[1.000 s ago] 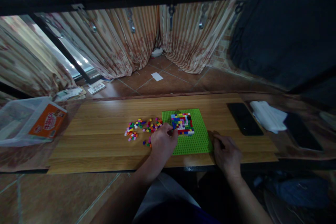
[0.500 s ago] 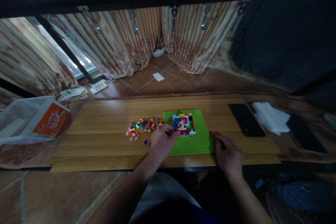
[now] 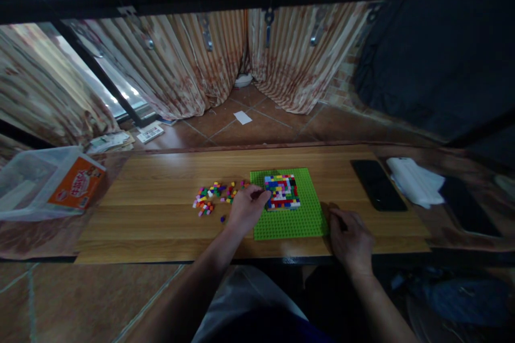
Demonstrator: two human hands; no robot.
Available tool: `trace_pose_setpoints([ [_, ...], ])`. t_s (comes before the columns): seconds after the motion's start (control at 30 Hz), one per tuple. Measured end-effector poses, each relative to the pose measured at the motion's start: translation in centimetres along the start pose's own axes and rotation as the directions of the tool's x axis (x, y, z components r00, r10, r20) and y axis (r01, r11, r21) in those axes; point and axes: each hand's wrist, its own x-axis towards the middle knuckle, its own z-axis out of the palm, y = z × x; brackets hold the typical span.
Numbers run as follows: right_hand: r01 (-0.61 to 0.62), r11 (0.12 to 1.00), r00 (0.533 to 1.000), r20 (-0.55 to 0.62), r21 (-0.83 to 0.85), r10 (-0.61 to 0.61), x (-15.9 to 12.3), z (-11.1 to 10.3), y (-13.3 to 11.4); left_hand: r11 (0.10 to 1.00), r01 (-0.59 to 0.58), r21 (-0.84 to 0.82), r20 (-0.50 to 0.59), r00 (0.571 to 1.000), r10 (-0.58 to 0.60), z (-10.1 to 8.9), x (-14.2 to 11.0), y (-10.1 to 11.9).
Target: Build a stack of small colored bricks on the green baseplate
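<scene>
My left hand [image 3: 248, 207] is over the left edge of the green studded baseplate [image 3: 289, 224], thumb and fingertips pinched together at the left side of a block of colourful toy bricks [image 3: 284, 192] fixed on the plate. Whatever small piece may be in that pinch is hidden. Left of this hand, loose small bricks [image 3: 205, 207] lie scattered on the wooden table, some partly covered by the hand. My right hand [image 3: 351, 236] rests on the table by the plate's lower right corner. Its fingers are loosely curled, and I see nothing in them.
A black phone-like slab [image 3: 378, 185] lies on the table's right side. Beyond it are a white folded bundle [image 3: 414, 179] and another dark flat device [image 3: 469, 203]. At the far left stands a clear plastic tub [image 3: 40, 182] with an orange label. One dark brick [image 3: 222, 219] lies apart.
My left hand has drawn back slightly up and to the left, uncovering more of the brick block's lower left part. My right hand has stayed in place.
</scene>
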Motion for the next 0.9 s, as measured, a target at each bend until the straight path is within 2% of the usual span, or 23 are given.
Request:
trace_pose_setpoints([
  [0.17,-0.001,1.000,1.000,-0.022,-0.013,0.001,0.0,0.0,0.0,0.997,0.047,-0.062,-0.035,0.998,-0.050,0.3,0.1,-0.1],
  [0.33,0.037,0.999,0.999,-0.030,0.001,-0.037,-0.1,0.1,0.4,0.991,0.091,-0.099,-0.007,0.996,-0.092,0.6,0.0,0.4],
  [0.53,0.012,0.999,1.000,-0.014,-0.031,-0.012,-0.1,0.1,0.5,0.991,0.079,-0.105,-0.049,0.995,-0.084,0.9,0.2,0.1],
  [0.63,0.013,0.999,1.000,-0.017,-0.051,-0.014,-0.2,0.3,0.6,0.997,0.038,-0.066,-0.079,0.996,-0.043,1.1,0.0,-0.1],
  [0.73,0.014,0.998,1.000,0.013,-0.054,-0.013,-0.2,0.5,1.0,0.998,-0.058,-0.015,-0.090,0.994,0.056,0.7,-0.8,0.2],
  [0.83,-0.002,0.998,0.999,0.040,-0.058,0.004,0.1,0.4,1.5,0.990,-0.139,-0.001,-0.117,0.983,0.138,-1.0,-1.9,0.2],
  [0.9,-0.030,0.998,0.995,0.089,-0.056,0.035,0.3,0.0,1.6,0.979,-0.203,0.025,-0.175,0.963,0.204,-3.0,-2.7,-0.5],
])
